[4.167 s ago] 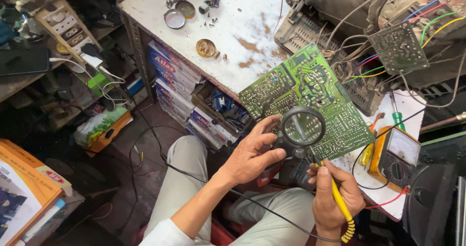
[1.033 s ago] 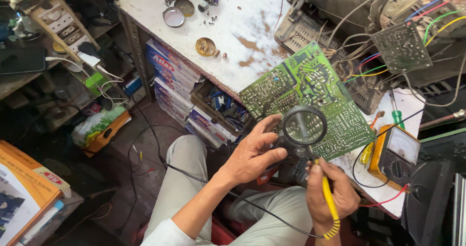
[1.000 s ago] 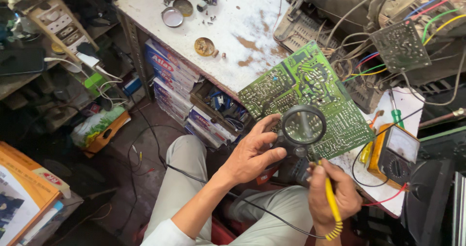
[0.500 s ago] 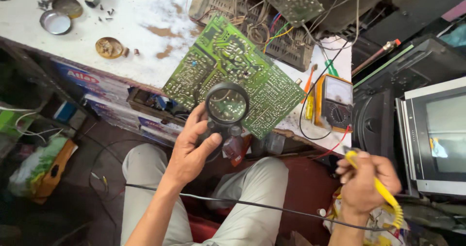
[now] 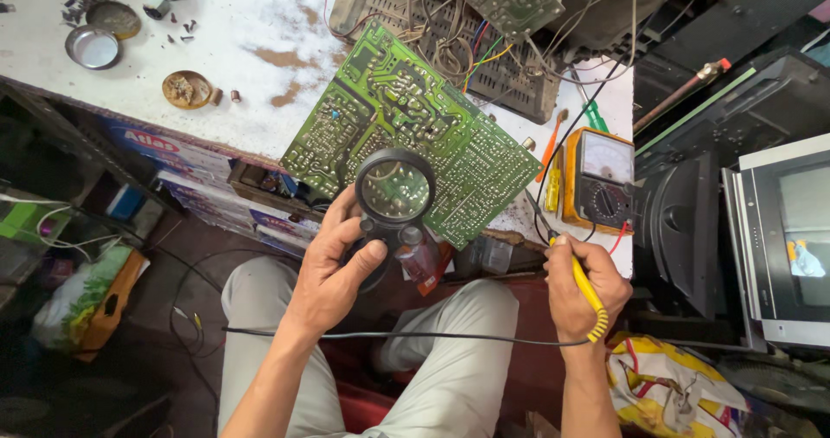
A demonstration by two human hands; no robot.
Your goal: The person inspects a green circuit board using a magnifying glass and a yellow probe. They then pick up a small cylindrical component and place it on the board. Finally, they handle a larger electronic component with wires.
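In the head view, your left hand (image 5: pixel 333 269) is closed round the handle of the magnifying glass (image 5: pixel 395 191), still held over the lower edge of the green circuit board (image 5: pixel 406 131) at frame centre. Your right hand (image 5: pixel 584 291), fist tight on the yellow-handled soldering iron (image 5: pixel 588 293), has swung off the board since a second ago and now sits at its lower right corner, so the inspection is paused. Blue-and-red printed boxes (image 5: pixel 151 140) sit under the white surface (image 5: pixel 259 31) at left; an orange multimeter (image 5: pixel 599 179) lies right of the board.
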